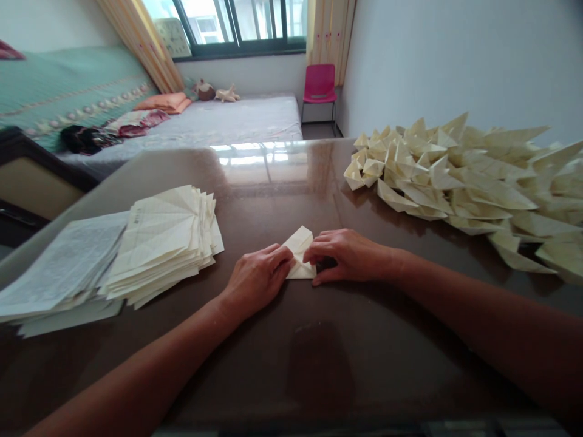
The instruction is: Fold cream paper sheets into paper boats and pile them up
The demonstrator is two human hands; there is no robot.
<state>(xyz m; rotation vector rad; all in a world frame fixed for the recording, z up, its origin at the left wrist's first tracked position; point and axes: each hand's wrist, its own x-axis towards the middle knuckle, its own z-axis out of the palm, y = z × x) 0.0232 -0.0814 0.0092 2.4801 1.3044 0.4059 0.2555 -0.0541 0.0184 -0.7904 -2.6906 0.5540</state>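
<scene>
A small piece of folded cream paper (299,240) lies on the brown table in front of me, its upper end narrowed to a blunt corner. My left hand (259,276) is closed at its left edge, fingers together and the tips pressing on the paper. From the right, my right hand (348,255) grips the paper with curled fingers on top and the thumb low by its right corner. The fingertips cover part of the folds.
To the left, a stack of creased cream sheets (157,237) overlaps a pile of printed papers (68,255). Many folded paper boats (437,176) are heaped on the right of the glossy table (255,376). Beyond stand a bed (255,118) and a pink chair (320,84).
</scene>
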